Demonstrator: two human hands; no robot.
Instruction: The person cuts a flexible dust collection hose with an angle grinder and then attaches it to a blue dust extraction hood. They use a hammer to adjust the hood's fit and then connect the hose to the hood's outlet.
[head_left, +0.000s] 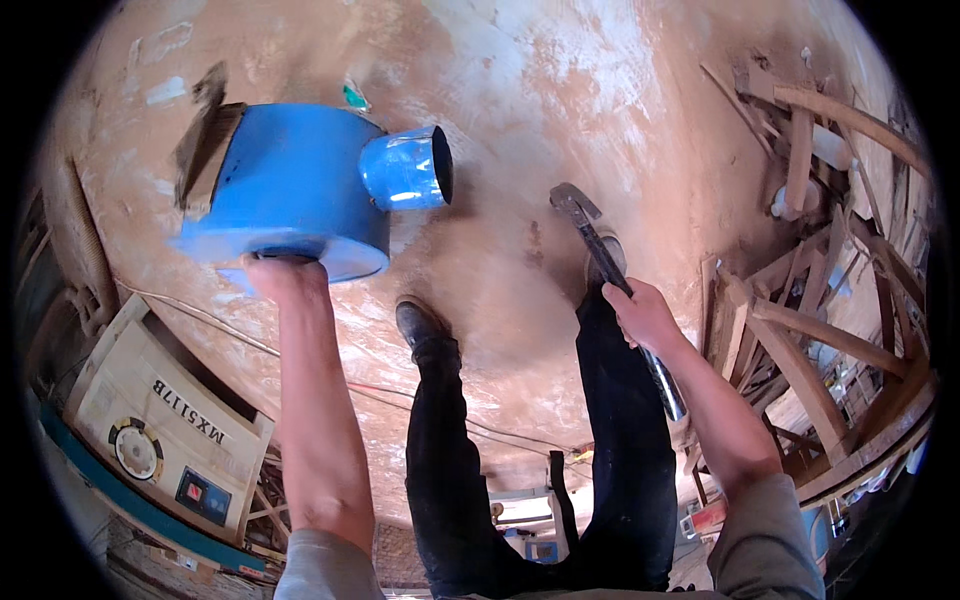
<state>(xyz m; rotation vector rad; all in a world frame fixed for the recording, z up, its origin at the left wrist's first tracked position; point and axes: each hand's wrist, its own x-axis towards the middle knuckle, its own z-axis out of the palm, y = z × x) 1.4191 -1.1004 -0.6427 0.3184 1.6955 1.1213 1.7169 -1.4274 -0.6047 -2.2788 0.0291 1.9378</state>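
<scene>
A blue metal drum-shaped housing (290, 165) is at the left, with a short round blue spout (398, 172) on its right side. My left hand (285, 278) is closed at the dark opening in its near face, the fingertips hidden inside. I cannot tell whether the housing is lifted or rests on the floor. On its left side, a brown flange (218, 160) carries a ragged flap. In my right hand (642, 318) is a claw hammer (600, 250), gripped around its dark handle, head pointing away from me, well apart from the housing.
Both my dark shoes (422, 325) stand on the dusty brown floor (520, 110). A cream machine (165, 420) with a dial and switch is at lower left. Curved wooden chair frames (800, 350) are piled along the right. A cable (210, 318) crosses the floor behind my left arm.
</scene>
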